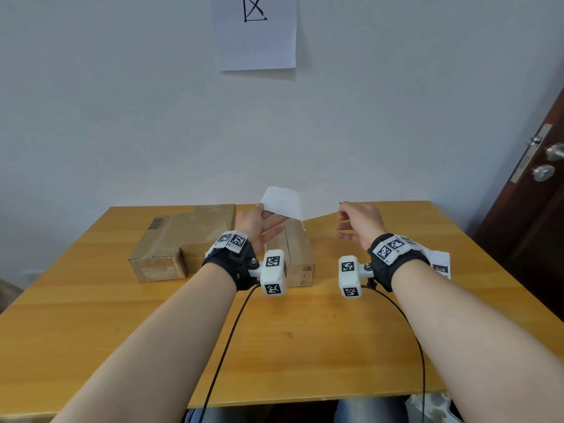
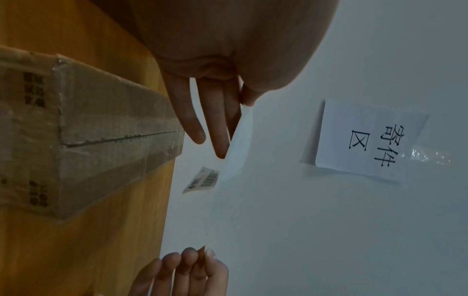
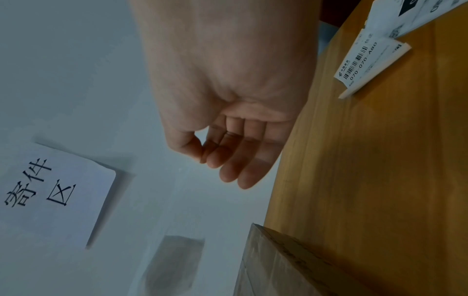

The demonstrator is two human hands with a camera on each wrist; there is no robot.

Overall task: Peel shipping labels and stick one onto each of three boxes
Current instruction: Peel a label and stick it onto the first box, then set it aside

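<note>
Three brown cardboard boxes sit on the wooden table: a left box [image 1: 158,248], a back box [image 1: 215,213] and a right box [image 1: 297,251]. Above the right box, my left hand [image 1: 262,209] pinches a white backing sheet [image 1: 282,202], its other fingers straight. My right hand [image 1: 341,210] pinches the corner of a shipping label [image 1: 320,215] that stretches away from the sheet. In the left wrist view the label's barcode [image 2: 204,180] shows beyond the backing sheet [image 2: 239,140], with the right box [image 2: 106,128] below. In the right wrist view, thumb and forefinger [image 3: 202,155] meet.
Spare labels [image 1: 439,265] lie on the table [image 1: 305,346] behind my right wrist, and they show as a printed stack [image 3: 367,60] in the right wrist view. A paper sign [image 1: 256,32] hangs on the wall. A dark door [image 1: 537,193] stands at the right.
</note>
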